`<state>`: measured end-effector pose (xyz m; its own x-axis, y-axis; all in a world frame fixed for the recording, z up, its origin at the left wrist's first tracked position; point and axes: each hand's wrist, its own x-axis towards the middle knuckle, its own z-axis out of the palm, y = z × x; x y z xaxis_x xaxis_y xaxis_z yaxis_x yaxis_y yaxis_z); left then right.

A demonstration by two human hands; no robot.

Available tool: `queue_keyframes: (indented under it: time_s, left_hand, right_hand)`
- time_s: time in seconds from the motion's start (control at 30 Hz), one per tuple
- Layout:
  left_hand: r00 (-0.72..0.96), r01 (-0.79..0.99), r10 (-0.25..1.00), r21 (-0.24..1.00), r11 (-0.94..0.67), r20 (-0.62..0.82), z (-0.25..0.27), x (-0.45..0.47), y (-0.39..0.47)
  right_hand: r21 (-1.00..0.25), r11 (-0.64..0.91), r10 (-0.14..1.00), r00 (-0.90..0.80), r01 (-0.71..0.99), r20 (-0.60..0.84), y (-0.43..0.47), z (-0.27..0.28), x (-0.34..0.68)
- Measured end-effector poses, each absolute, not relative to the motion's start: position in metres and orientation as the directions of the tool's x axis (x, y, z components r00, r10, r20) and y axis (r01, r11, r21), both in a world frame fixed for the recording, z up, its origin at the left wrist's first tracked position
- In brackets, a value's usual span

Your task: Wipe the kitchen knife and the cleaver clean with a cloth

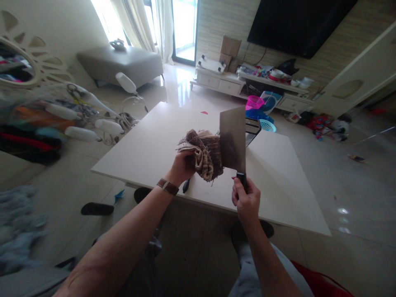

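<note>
My right hand (245, 200) grips the black handle of a cleaver (232, 138) and holds its broad steel blade upright above the white table (154, 144). My left hand (183, 166) clutches a bunched brown and beige cloth (206, 152), pressed against the blade's left face. A brown strap sits on my left wrist. A black knife handle (186, 185) lies on the table just below my left hand, mostly hidden by it.
A black rack (253, 128) stands on the table behind the cleaver. Dark slippers (97, 208) lie on the floor near the table's front edge. A white ornate stand (105, 119) crowds the left. A low TV cabinet (229, 82) and coloured baskets (260, 113) lie beyond.
</note>
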<state>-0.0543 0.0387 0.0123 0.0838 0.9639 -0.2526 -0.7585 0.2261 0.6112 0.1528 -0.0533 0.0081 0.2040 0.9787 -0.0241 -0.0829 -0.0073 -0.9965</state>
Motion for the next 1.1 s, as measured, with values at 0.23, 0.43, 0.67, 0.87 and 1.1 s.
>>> queue_keyframes:
  time_s: [0.23, 0.43, 0.67, 0.87, 1.1]
  left_hand:
    - [0.108, -0.753, 0.959, 0.609, 0.25, -0.261, 0.01, -0.055, 0.039]
    - [0.095, -0.713, 0.971, 0.666, 0.219, -0.219, 0.006, -0.057, 0.039]
    - [0.139, -0.765, 0.955, 0.585, 0.271, -0.26, 0.008, -0.052, 0.036]
    - [0.178, -0.702, 0.942, 0.635, 0.323, -0.283, 0.006, -0.038, 0.035]
    - [0.074, -0.725, 0.95, 0.638, 0.261, -0.305, 0.006, -0.041, 0.041]
  right_hand:
    - [-0.979, -0.097, 0.986, 0.115, -0.177, -0.118, -0.053, 0.009, 0.153]
    - [-0.983, -0.068, 0.98, 0.176, -0.168, -0.098, -0.051, 0.008, 0.153]
    - [-0.963, -0.114, 0.987, 0.084, -0.245, -0.139, -0.053, 0.011, 0.151]
    - [-0.963, -0.178, 0.982, 0.02, -0.202, -0.186, -0.054, 0.008, 0.146]
    - [-0.958, -0.251, 0.966, -0.095, -0.141, -0.24, -0.05, 0.009, 0.158]
